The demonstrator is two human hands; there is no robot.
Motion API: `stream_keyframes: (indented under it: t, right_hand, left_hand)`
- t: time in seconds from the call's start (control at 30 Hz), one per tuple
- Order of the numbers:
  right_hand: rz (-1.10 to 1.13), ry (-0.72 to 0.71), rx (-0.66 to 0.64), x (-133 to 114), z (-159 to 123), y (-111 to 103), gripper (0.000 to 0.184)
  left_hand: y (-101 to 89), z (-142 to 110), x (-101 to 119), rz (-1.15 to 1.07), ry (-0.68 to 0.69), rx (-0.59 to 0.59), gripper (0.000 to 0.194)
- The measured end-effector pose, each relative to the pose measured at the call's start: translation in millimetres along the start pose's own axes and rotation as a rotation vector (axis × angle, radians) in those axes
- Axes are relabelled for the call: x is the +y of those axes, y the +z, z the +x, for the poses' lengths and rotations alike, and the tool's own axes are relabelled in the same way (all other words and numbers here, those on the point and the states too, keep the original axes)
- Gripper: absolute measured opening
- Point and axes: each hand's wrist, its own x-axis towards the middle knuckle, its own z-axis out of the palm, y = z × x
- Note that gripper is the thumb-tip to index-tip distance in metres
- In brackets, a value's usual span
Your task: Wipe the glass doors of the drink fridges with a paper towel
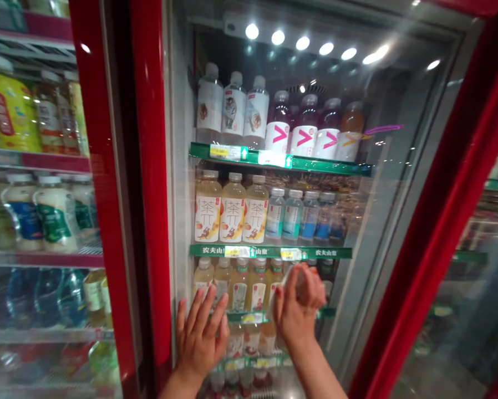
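2 hands [203, 331]; top shelf [328, 165], front row: 3 clear btls [234, 104], 3 purple btls [304, 136], 1 orange btl [350, 124]

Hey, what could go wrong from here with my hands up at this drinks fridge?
First, your spread left fingers could smudge the glass door if they touch it. Second, they are near the red frame, so they might get pinched if the door moves. Third, your right grip is curled, and anything in it could slip; blur hides what, if anything, it holds.
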Motion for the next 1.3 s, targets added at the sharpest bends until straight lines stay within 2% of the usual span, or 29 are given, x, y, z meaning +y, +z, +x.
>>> stream_keyframes:
  t: [0.07, 0.1, 0.13, 0.2, 0.27, 0.3, 0.33, 0.4, 0.47, 0.5, 0.53, 0.57, 0.6, 0.67, 0.73, 0.8, 0.87, 0.93, 0.97, 1.0, 1.03, 1.1, 1.17, 1.2, 1.23, 1.3]
  right_hand:
    - [0.075, -0.182, -0.010, 5.7, -19.8, -2.3, 0.083]
    - [0.086, -0.203, -0.023, 19.8, -25.9, -4.3, 0.083]
    - [0.076, -0.161, -0.036, 38.9, -27.2, -6.1, 0.082]
    - [0.032, 0.056, -0.044, 77.7, -13.0, -8.3, 0.078]
    - [0.028, 0.251, -0.020, 93.6, 17.4, -9.6, 0.076]
    - [0.042, 0.280, -0.011, 88.1, 33.6, -10.2, 0.077]
    - [0.063, 0.250, -0.011, 74.5, 47.2, -10.8, 0.079]
    - [0.125, 0.039, -0.024, 35.7, 61.0, -12.6, 0.082]
    - [0.186, -0.223, -0.048, 8.8, 56.2, -15.2, 0.080]
    - [0.197, -0.304, -0.059, 7.8, 49.4, -16.3, 0.078]
    - [0.190, -0.327, -0.067, 16.4, 41.8, -16.9, 0.077]
    - [0.168, -0.282, -0.071, 33.0, 35.1, -17.1, 0.076]
    - [0.140, -0.179, -0.071, 54.4, 30.6, -17.1, 0.075]
    - [0.104, 0.085, -0.039, 94.3, 31.0, -17.6, 0.073]
    - [0.100, 0.269, 0.004, 105.6, 41.9, -18.1, 0.073]
    - [0.103, 0.264, 0.017, 80.6, 54.0, -16.1, 0.081]
    - [0.097, 0.091, -0.006, 40.4, 59.2, -11.3, 0.095]
    - [0.070, -0.102, -0.042, 17.4, 56.6, -7.1, 0.096]
    - [0.047, -0.136, -0.058, 18.8, 54.0, -6.4, 0.093]
    - [0.023, -0.109, -0.065, 28.8, 52.3, -6.8, 0.090]
    - [-0.001, -0.022, -0.062, 44.7, 52.3, -8.0, 0.089]
    - [-0.028, 0.246, -0.028, 78.2, 60.2, -11.3, 0.085]
    - [-0.020, 0.411, 0.014, 88.3, 74.4, -12.7, 0.081]
    - [-0.006, 0.408, 0.018, 80.3, 80.4, -12.3, 0.081]
    - [0.012, 0.341, 0.007, 65.2, 83.9, -11.3, 0.083]
    - [0.046, 0.082, -0.035, 28.8, 82.3, -9.3, 0.087]
  left_hand:
    - [3.6, -1.1, 6.8, 0.029, -0.034, 0.016, 0.077]
    - [6.4, -1.8, 10.4, 0.051, -0.047, 0.024, 0.080]
    - [9.7, -2.5, 13.7, 0.078, -0.050, 0.030, 0.083]
    - [16.4, -3.8, 18.8, 0.139, -0.040, 0.047, 0.087]
    - [20.9, -4.2, 21.5, 0.185, -0.033, 0.056, 0.088]
    - [21.9, -4.0, 22.2, 0.199, -0.038, 0.058, 0.087]
    - [22.1, -3.6, 22.5, 0.208, -0.044, 0.061, 0.086]
    - [20.8, -2.6, 22.2, 0.219, -0.039, 0.057, 0.085]
    - [19.0, -2.5, 20.8, 0.223, -0.031, 0.051, 0.085]
    - [18.4, -3.1, 19.6, 0.226, -0.028, 0.047, 0.086]
    - [18.4, -4.1, 18.0, 0.229, -0.026, 0.044, 0.086]
    - [18.8, -5.5, 16.2, 0.233, -0.023, 0.043, 0.087]
    - [19.6, -7.1, 14.2, 0.237, -0.017, 0.043, 0.087]
    - [21.7, -9.8, 11.2, 0.238, 0.002, 0.050, 0.088]
    - [22.7, -10.6, 10.4, 0.234, 0.000, 0.062, 0.089]
    - [21.6, -9.0, 11.8, 0.225, -0.015, 0.059, 0.089]
    - [19.3, -5.9, 13.9, 0.210, -0.018, 0.050, 0.088]
    - [17.6, -3.1, 15.6, 0.192, -0.010, 0.048, 0.088]
    - [17.3, -2.2, 16.3, 0.188, -0.008, 0.050, 0.088]
    - [17.4, -1.6, 17.0, 0.188, -0.006, 0.049, 0.088]
    - [18.0, -1.5, 17.7, 0.189, -0.007, 0.047, 0.088]
    - [19.6, -1.8, 19.4, 0.191, -0.019, 0.051, 0.089]
    - [21.1, -2.8, 20.6, 0.184, -0.036, 0.064, 0.089]
    - [21.4, -3.5, 20.6, 0.179, -0.047, 0.069, 0.088]
    - [21.4, -4.6, 20.0, 0.175, -0.053, 0.070, 0.088]
    - [20.8, -7.4, 17.2, 0.175, -0.048, 0.055, 0.088]
